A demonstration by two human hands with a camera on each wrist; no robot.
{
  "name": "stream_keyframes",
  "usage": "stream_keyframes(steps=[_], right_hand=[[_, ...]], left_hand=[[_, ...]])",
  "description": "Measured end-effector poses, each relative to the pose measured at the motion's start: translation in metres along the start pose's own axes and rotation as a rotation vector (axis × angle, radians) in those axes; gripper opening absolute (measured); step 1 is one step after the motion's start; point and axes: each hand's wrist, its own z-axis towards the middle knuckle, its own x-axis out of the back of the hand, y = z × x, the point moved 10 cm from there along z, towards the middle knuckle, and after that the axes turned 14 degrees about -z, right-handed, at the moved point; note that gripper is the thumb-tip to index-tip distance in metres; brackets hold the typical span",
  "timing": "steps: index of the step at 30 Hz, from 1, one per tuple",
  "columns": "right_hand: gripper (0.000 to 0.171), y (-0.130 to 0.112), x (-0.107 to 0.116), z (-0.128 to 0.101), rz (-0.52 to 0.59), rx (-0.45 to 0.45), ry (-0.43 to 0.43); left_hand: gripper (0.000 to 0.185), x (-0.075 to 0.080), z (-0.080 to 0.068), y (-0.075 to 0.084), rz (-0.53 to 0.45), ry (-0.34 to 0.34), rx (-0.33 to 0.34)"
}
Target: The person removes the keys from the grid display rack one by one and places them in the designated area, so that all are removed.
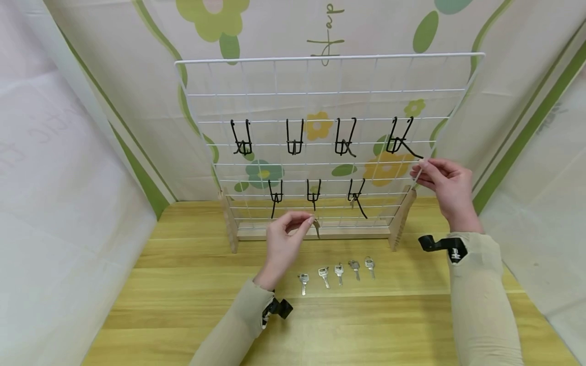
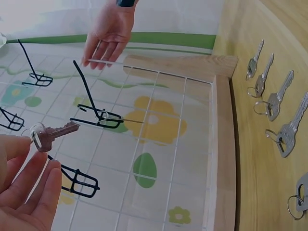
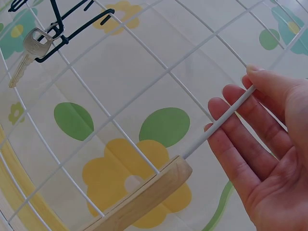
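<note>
My left hand (image 1: pixel 285 243) pinches a silver key (image 2: pixel 45 138) by its bow end, blade pointing away from the fingertips. It is in front of the lower row of the white wire grid rack (image 1: pixel 329 57), just below the middle black hook (image 1: pixel 313 192). On the right, my right hand (image 1: pixel 450 184) holds the rack's side wire (image 3: pixel 232 107) between thumb and fingers, above the wooden foot (image 3: pixel 163 185). Another key (image 3: pixel 36 45) hangs by its ring from the lower right hook (image 1: pixel 357 195).
Several keys with rings (image 1: pixel 339 273) lie in a row on the wooden table (image 1: pixel 357 325) before the rack. More black hooks (image 1: pixel 295 142) line the upper row, their prongs sticking out toward me. A flowered cloth (image 1: pixel 274 30) stands behind.
</note>
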Motion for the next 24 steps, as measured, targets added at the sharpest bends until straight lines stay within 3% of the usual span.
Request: stream_keyframes(steps=[7,15,24], right_hand=[[0.043,0.0,-0.001,0.0,-0.006,0.004,-0.005],[0.038,0.0,-0.001,0.0,-0.005,0.004,-0.005],[0.044,0.002,0.0,0.0,-0.009,-0.003,-0.004]], left_hand=[[0.007,0.002,-0.008,0.009,-0.029,-0.043,-0.005],[0.006,0.021,-0.018,0.007,0.021,-0.048,0.0],[0.006,0.049,-0.032,-0.019,0.031,-0.091,0.15]])
